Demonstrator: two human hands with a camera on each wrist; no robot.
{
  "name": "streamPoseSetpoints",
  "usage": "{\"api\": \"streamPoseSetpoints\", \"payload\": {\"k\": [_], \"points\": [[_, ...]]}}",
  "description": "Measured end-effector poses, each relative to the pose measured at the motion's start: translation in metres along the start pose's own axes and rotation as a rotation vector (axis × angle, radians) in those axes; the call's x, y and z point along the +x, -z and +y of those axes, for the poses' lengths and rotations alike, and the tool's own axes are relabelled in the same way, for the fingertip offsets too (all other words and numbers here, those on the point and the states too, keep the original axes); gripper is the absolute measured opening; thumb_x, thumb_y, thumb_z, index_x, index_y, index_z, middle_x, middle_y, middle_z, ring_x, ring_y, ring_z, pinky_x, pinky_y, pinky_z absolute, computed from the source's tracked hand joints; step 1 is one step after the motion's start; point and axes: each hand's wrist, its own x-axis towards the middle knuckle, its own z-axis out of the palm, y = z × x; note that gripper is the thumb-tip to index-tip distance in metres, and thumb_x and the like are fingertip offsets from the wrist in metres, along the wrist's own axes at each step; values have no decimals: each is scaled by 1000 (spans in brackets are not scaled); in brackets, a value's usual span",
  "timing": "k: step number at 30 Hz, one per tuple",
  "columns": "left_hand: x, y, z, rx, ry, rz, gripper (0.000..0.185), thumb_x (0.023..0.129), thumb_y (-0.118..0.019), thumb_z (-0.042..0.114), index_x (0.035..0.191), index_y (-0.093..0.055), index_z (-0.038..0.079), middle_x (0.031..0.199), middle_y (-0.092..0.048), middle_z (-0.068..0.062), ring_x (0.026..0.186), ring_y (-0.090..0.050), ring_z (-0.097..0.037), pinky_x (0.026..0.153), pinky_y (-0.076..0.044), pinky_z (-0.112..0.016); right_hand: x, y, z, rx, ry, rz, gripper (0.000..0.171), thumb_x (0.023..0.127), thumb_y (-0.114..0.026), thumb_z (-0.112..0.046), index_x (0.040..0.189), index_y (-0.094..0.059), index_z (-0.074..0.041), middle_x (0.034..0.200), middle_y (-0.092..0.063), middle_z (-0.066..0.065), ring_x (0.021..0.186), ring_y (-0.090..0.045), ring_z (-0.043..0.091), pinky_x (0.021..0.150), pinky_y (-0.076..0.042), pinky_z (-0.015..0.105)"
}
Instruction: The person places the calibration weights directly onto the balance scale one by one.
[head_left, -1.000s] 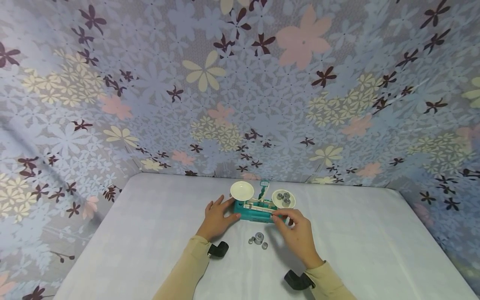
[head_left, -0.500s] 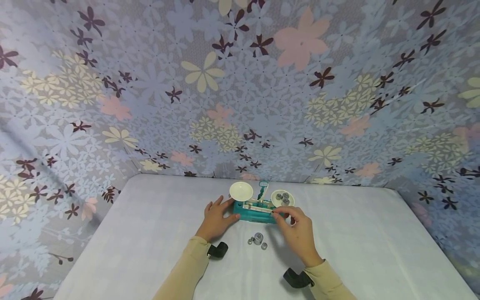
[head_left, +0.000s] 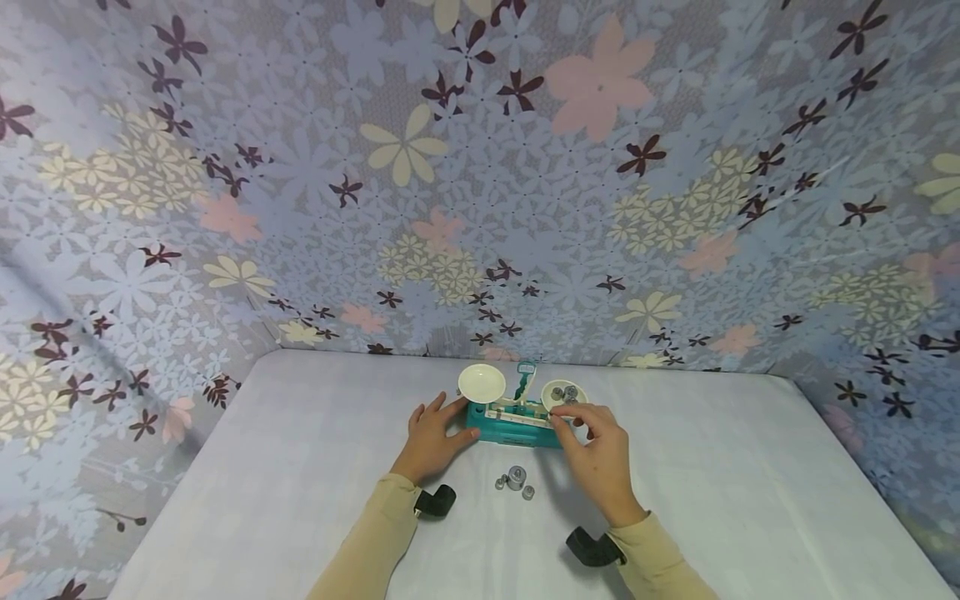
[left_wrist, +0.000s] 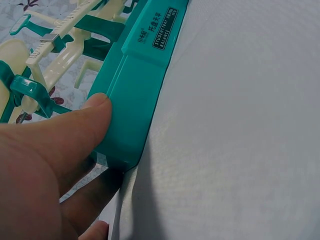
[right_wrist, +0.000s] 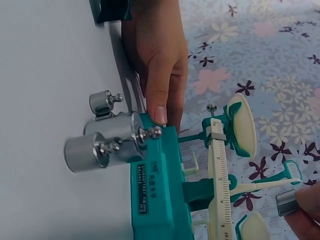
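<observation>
A small teal balance scale (head_left: pixel 513 421) is stood on the white surface (head_left: pixel 300 467), near the far edge and just in front of the flowered backdrop (head_left: pixel 480 167). Its left end is braced by the left hand (head_left: pixel 433 437), whose thumb (left_wrist: pixel 85 117) is pressed flat against the teal base while the other fingers are laid fairly straight beside it on the surface. The right hand (head_left: pixel 596 454) is raised over the right end of the scale, with fingers curled, and a small metal weight (right_wrist: pixel 287 202) is pinched between its fingertips just beside the right pan (head_left: pixel 564 394). In that right pan a few metal weights (head_left: pixel 564 392) are seen, though their exact number cannot be told. The left pan (head_left: pixel 482 382) is held higher. A cream beam with a printed ruler (right_wrist: pixel 220 190) is run between the two pans. Three more weights (head_left: pixel 514 481) are stood together on the surface just in front of the scale, between the two forearms. Both wrists are covered by beige sleeves (head_left: pixel 375 533), and a black strap mount (head_left: pixel 435 500) is worn at each.
</observation>
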Motion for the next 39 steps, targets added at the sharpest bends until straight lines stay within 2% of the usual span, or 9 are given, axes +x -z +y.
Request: {"api": "streamPoseSetpoints", "payload": {"k": [5,20,27,33,39], "points": [[-1,1,1,-2,0,0,62,95,-68,38,147,-52,8,150,-49,-16,147,-29,-40,119,-11,-62,5,1,1,-18,26,17,10,85,-80,-4,92,-79,-12,90,-74,-1,80,-56,17,62,-35,24],[0,-1,0,-8,-4,7,62,95,-68,38,147,-53,8,150,-50,-15,148,-29,-39,119,-11,-62,18,2,8,-39,92,3,10,85,-80,-5,94,-80,-8,89,-74,5,78,-58,28,62,-37,30],[-1,-1,1,-9,1,4,62,95,-68,38,147,-52,8,150,-50,-15,148,-29,-39,119,-11,-62,23,2,15,-58,115,-9,10,83,-81,-4,92,-80,-8,91,-76,5,82,-58,21,68,-43,38],[0,-2,-1,-9,1,8,62,95,-69,38,147,-53,8,150,-50,-15,148,-29,-38,119,-10,-62,26,2,17,-101,99,-43,10,84,-81,-7,94,-80,-8,90,-75,6,84,-57,22,67,-42,37],[0,-3,-2,-4,-3,9,62,95,-68,39,147,-52,8,150,-50,-15,148,-29,-38,119,-11,-62,28,4,19,-119,122,-62,10,84,-81,-8,94,-80,-8,89,-75,7,84,-56,22,67,-43,38]]}}
